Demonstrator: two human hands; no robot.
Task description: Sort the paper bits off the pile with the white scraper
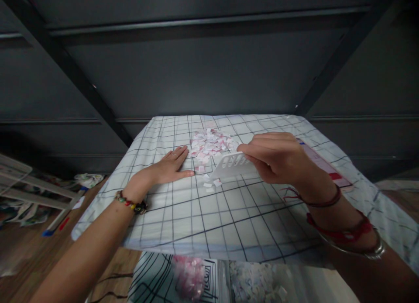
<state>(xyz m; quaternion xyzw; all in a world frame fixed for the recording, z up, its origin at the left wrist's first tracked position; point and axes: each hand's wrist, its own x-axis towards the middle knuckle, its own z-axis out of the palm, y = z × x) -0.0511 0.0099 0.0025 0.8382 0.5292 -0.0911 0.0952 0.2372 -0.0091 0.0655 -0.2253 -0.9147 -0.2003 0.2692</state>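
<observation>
A heap of small white and pink paper pieces (209,143) lies on the checked tablecloth (196,215). My left hand (172,165) rests flat on the cloth just left of the heap, fingers spread. In my right hand (276,156) I grip a flat white slotted plastic piece (234,164) by its upper right end; it is tilted, its lower edge at the cloth. A few loose paper pieces (212,183) lie by that lower edge, nearer to me than the heap. The thumb side of my right hand is partly hidden.
Beyond my right hand lies a flat pink sheet or case (324,165). Below the table's near edge are a bag of pink pieces (189,277) and a clear bag of whitish pieces (252,281). A dark panelled wall (196,76) stands behind; a pale metal frame (36,185) is at left.
</observation>
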